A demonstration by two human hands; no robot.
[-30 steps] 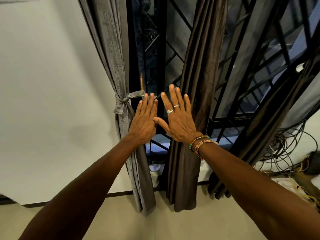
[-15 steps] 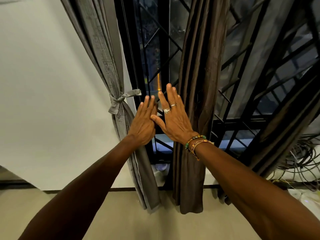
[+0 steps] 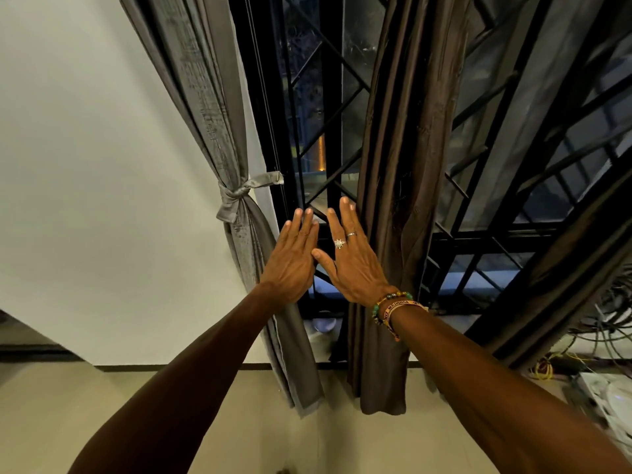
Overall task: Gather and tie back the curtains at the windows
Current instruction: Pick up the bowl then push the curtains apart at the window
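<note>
The grey curtain hung at the left edge of the window, its long axis running from the top left down to the lower middle of the view. It was gathered at mid-height by a grey tie knotted round it, and the tie's loose end pointed right toward the window frame. Just right of it, the brown curtain hung loose and untied, its long axis nearly upright and its hem close to the floor. A third dark curtain slanted along the far right, above a tangle of cables.

Between the grey and brown curtains, the left hand and right hand were raised side by side before the black window bars, fingers straight and holding nothing. The right thumb touched the left hand. Whether the palms touched the bars could not be told. The right hand wore two rings and the wrist wore bracelets.

Compared with a second before, both hands kept the same flat pose and the curtains hung unchanged.
</note>
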